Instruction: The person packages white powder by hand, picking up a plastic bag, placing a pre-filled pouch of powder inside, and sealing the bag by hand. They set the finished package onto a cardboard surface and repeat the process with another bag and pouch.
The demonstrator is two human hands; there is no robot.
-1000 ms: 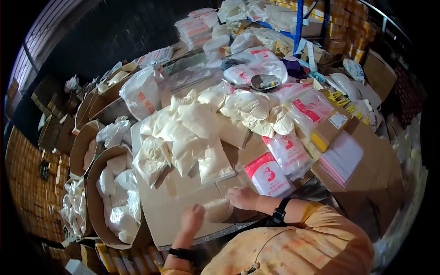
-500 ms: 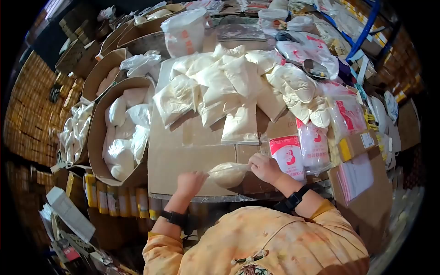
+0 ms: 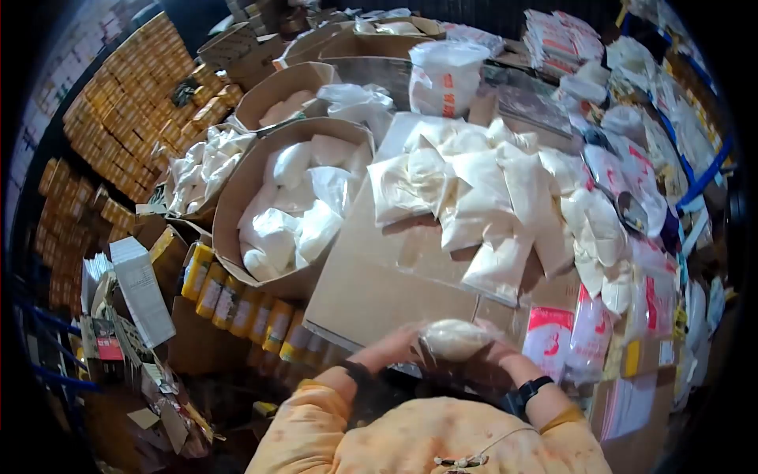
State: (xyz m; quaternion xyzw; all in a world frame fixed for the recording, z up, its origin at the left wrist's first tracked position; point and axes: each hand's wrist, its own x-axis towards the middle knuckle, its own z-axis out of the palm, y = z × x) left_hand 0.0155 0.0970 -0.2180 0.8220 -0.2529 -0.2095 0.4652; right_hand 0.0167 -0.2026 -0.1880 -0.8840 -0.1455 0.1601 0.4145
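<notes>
Between my two hands is a small clear plastic bag of cream powder [image 3: 455, 340], held just over the near edge of the cardboard sheet [image 3: 379, 268]. My left hand [image 3: 407, 345] grips its left side and my right hand [image 3: 497, 345] its right side. Both hands look slightly blurred, and the fingertips are partly hidden by the bag. Beyond them lies a heap of filled powder bags [image 3: 482, 182]. Closest to my right hand is a pink-and-white printed packet [image 3: 547, 340].
Left of the sheet stands an open carton [image 3: 229, 229] with filled bags inside. Yellow-wrapped packs [image 3: 245, 308] line up below it. A large white plastic bag [image 3: 446, 79] stands behind the heap. At the right sits a small brown box [image 3: 649, 357].
The view has swung left, so things appear farther right. The bag was stretched between my hands by its ends; now my hands are closer around its sides, nearer my body.
</notes>
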